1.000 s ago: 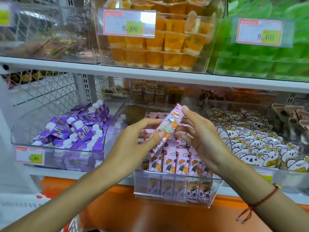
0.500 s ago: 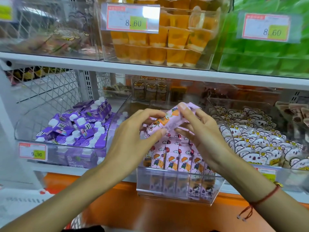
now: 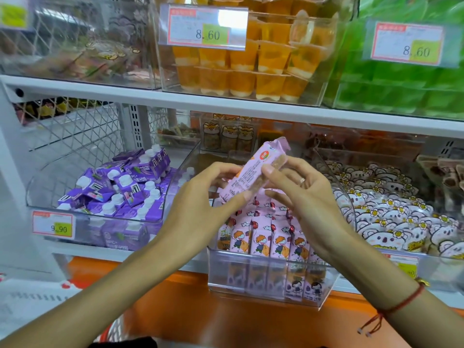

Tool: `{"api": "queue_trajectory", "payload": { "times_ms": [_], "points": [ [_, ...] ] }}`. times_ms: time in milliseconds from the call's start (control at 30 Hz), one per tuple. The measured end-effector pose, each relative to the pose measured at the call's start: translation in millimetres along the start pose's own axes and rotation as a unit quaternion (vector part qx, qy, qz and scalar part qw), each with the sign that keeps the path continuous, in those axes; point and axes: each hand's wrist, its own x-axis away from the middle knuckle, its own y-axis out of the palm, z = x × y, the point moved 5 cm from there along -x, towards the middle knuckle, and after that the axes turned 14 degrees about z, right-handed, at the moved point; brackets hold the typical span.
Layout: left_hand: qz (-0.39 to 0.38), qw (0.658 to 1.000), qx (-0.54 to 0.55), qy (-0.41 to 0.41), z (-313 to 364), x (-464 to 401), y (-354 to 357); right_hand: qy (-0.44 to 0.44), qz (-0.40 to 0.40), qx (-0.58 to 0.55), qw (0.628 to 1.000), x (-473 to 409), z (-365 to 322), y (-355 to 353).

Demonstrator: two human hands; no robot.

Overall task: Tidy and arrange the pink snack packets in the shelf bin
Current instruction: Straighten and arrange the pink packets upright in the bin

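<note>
Shop shelving, two tiers, with clear bins; we take the pink bin (image 3: 263,277) on the lower tier as our landmark and list leftward to rightward.

Far left of the pink bin: a bin of purple cartons (image 3: 120,189), heaped loosely, with a 9.90 tag (image 3: 53,225) on its front.

Above the pink bin, on the upper tier: orange jelly cups (image 3: 251,69) behind an 8.60 tag; to their right, green packs (image 3: 396,79), blurred.

Over the pink bin, left side: our left hand (image 3: 200,209), thumb and fingers pinching the lower end of one pink packet (image 3: 253,172).

That packet: held clear above the pink bin, tilted, printed back toward us, top end raised toward the rear.

Over the pink bin, right side: our right hand (image 3: 308,197), thumb and fingers pinching the packet's upper part; a ring on one finger, a red cord (image 3: 391,310) at the wrist.

Inside the pink bin: a front row of packets (image 3: 271,239) standing upright, faces forward, neat as far as we see. The rear of the bin is hidden behind our hands.

Right of the pink bin: a bin of white animal-print packs (image 3: 391,217).

Progress, as we judge it: the front row looks done; the held packet is not yet placed, and needs turning face-forward and slotting in. How much remains behind we cannot tell.
</note>
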Motion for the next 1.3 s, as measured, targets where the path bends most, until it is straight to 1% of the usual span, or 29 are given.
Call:
{"api": "queue_trajectory", "payload": {
  "times_ms": [67, 133, 233, 300, 367, 433, 533, 600, 667, 800, 900, 933, 1000, 1067, 1167, 1233, 1300],
  "points": [
    [-0.009, 0.999, 0.037, -0.024, -0.4, -1.4, 1.5, 0.008, -0.013, -0.02, 1.0, -1.6, -1.9, -0.1],
    [-0.024, 0.994, 0.088, -0.053, 1.1, -1.8, 4.5, 0.02, -0.05, -0.033, 0.998, -2.8, -3.1, 1.4],
    [-0.038, 0.993, 0.099, -0.05, 4.3, -0.8, 6.8, -0.001, -0.094, 0.002, 0.996, -1.4, -4.8, 4.3],
    [-0.053, 0.991, 0.105, -0.057, 3.0, -0.1, 8.5, -0.03, -0.086, 0.034, 0.995, 0.3, -5.2, 4.8],
    [-0.064, 0.99, 0.115, -0.057, 3.1, 1.1, 9.5, -0.076, -0.055, 0.056, 0.994, 2.6, -7.3, 3.7],
    [-0.064, 0.991, 0.111, -0.038, 5.1, 2.1, 8.9, -0.141, -0.032, 0.076, 0.987, 6.5, -12.8, 4.0],
    [-0.043, 0.997, 0.061, 0.036, 10.2, 0.7, 4.4, -0.222, -0.038, 0.116, 0.967, 13.9, -17.6, 7.9],
    [-0.025, 0.997, 0.049, 0.057, 11.4, -2.1, -0.3, -0.261, -0.048, 0.142, 0.954, 17.7, -20.0, 9.8],
    [-0.008, 0.997, 0.044, 0.061, 10.8, -4.7, -4.5, -0.276, -0.06, 0.148, 0.948, 20.1, -20.9, 10.9],
    [0.005, 0.997, 0.051, 0.062, 11.2, -4.6, -6.3, -0.276, -0.068, 0.141, 0.948, 21.8, -22.8, 10.7],
    [0.01, 0.997, 0.071, 0.033, 10.4, -5.4, -5.8, -0.255, -0.074, 0.127, 0.956, 20.1, -24.1, 9.7],
    [0.012, 0.996, 0.085, 0.007, 8.8, -6.1, -5.3, -0.243, -0.077, 0.127, 0.959, 19.0, -23.4, 9.9],
    [0.014, 0.986, 0.14, -0.085, 3.7, -6.5, -3.7, -0.2, -0.072, 0.141, 0.967, 16.3, -20.1, 10.6],
    [0.012, 0.968, 0.173, -0.179, -1.2, -4.4, -1.3, -0.128, -0.07, 0.15, 0.978, 14.1, -13.3, 12.0],
    [0.004, 0.945, 0.173, -0.277, -5.9, -0.1, 0.5, 0.022, -0.082, 0.111, 0.99, 13.8, -2.3, 12.9],
    [0.005, 0.932, 0.176, -0.315, -7.1, 1.0, 1.3, 0.08, -0.087, 0.102, 0.988, 14.0, 1.0, 12.6],
    [0.01, 0.929, 0.175, -0.325, -7.9, 0.4, 1.1, 0.106, -0.085, 0.09, 0.987, 13.8, 2.4, 12.6]
  ]
}}
